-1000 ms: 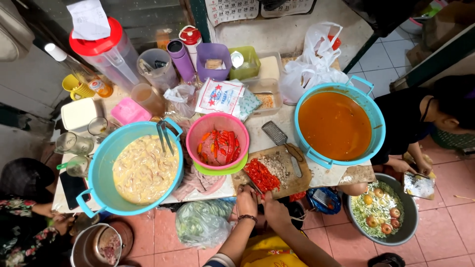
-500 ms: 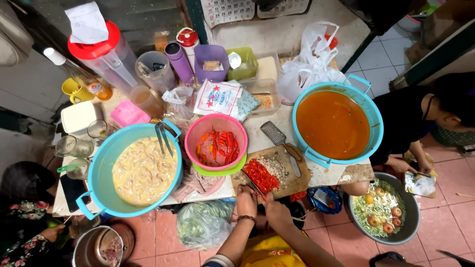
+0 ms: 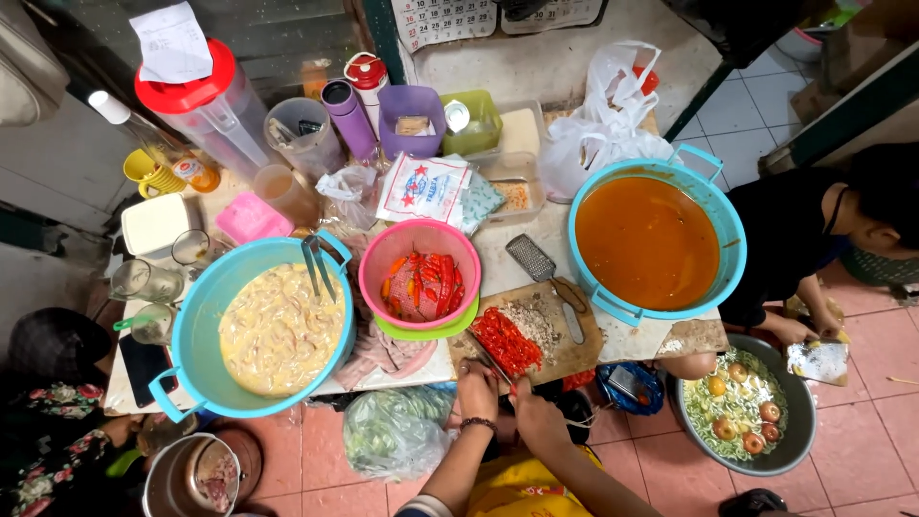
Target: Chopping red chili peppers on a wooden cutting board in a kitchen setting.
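My left hand (image 3: pixel 476 381), with a bead bracelet on its wrist, rests at the near edge of a wooden cutting board (image 3: pixel 574 352). It grips a thin knife (image 3: pixel 486 352) whose blade lies beside a pile of chopped red chilli (image 3: pixel 505 341). My right hand (image 3: pixel 528 410) is just right of it, fingers closed on a small red chilli piece (image 3: pixel 514 387). A heap of pale minced bits (image 3: pixel 532 322) and a metal grater (image 3: pixel 536 263) also lie on the board. A pink bowl (image 3: pixel 383 251) of whole red chillies stands behind it.
A blue basin (image 3: pixel 196 316) of creamy batter with tongs sits on the left and a blue basin (image 3: pixel 723 206) of orange sauce on the right. Jars, cups and bags crowd the back. One person crouches on the right over a grey bowl (image 3: pixel 795 450), another on the left.
My hands have shifted only slightly at the board's near edge. Nothing else has visibly moved.
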